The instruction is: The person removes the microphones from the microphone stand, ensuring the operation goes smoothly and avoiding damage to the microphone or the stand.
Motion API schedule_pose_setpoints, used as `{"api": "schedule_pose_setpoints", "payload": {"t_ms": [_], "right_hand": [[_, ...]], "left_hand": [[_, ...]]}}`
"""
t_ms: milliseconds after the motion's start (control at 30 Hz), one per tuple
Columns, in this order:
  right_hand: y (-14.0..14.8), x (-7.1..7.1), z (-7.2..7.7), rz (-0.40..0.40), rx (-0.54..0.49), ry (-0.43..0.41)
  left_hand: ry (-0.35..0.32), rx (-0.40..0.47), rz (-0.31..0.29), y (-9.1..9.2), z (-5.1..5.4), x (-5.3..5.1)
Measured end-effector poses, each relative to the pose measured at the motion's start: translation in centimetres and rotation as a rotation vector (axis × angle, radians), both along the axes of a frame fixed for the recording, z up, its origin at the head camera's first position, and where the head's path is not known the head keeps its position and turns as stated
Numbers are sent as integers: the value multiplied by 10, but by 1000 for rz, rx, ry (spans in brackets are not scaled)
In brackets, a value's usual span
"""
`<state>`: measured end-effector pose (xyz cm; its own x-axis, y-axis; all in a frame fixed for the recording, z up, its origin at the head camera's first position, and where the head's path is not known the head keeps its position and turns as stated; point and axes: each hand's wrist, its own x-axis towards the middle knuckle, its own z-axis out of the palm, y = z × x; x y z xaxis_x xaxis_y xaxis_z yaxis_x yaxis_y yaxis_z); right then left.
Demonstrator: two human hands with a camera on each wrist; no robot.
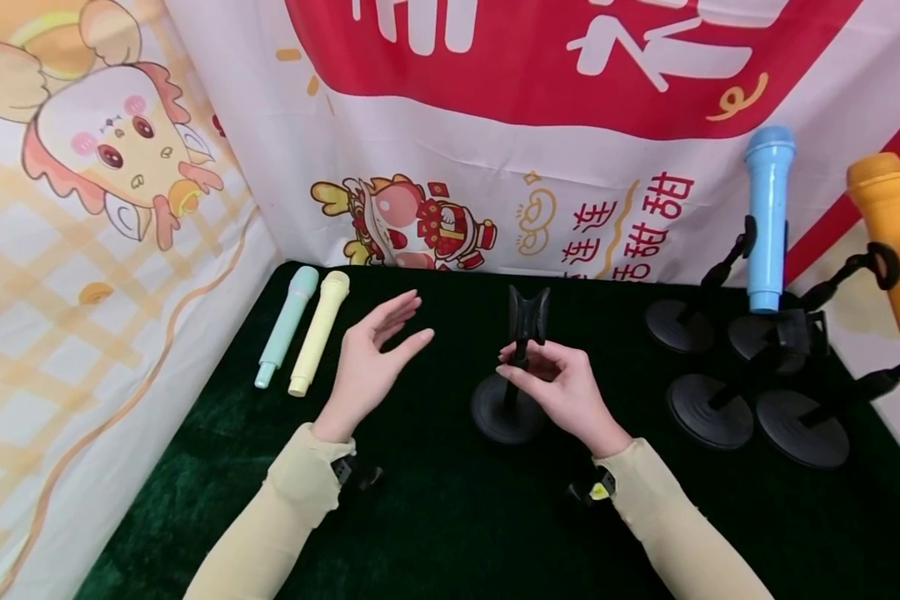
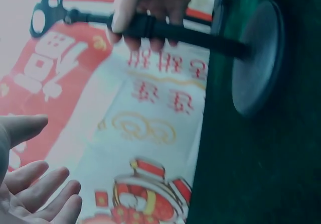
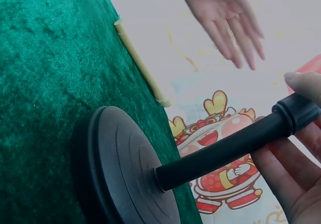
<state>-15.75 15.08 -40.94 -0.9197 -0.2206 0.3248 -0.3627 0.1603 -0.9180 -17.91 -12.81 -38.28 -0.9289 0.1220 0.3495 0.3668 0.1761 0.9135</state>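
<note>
A black microphone stand [image 1: 528, 315] with a round base and a forked clip on top stands upright mid-table. My right hand [image 1: 562, 385] grips its pole just below the clip, thumb on one side and fingers on the other, as the right wrist view also shows. Off to the left, my left hand [image 1: 371, 358] is raised over the cloth with fingers extended and nothing in it. Beyond that hand lie a yellow toy microphone [image 1: 320, 333] and a mint green toy microphone [image 1: 288, 327], side by side.
Several black stands crowd the right side; their round bases [image 1: 708, 411] sit close together. A blue microphone [image 1: 767, 217] and an orange microphone [image 1: 892, 242] are upright in clips there. A printed curtain [image 1: 435, 142] borders the dark green cloth [image 1: 435, 533] behind and at left.
</note>
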Motion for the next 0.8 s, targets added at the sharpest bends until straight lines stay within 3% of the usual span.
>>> {"api": "schedule_pose_setpoints", "payload": {"t_ms": [67, 200, 467, 667, 800], "right_hand": [[2, -5, -8, 3, -8, 13], [1, -7, -11, 8, -10, 35], [1, -1, -5, -26, 16, 37], [-3, 10, 15, -25, 6, 33], [-4, 12, 19, -23, 12, 35]], "left_hand": [[18, -2, -39, 7, 4, 2], [48, -29, -111, 23, 12, 4], [56, -71, -261, 55, 20, 2], [8, -77, -303, 74, 22, -2], [2, -49, -305, 85, 23, -6]]}}
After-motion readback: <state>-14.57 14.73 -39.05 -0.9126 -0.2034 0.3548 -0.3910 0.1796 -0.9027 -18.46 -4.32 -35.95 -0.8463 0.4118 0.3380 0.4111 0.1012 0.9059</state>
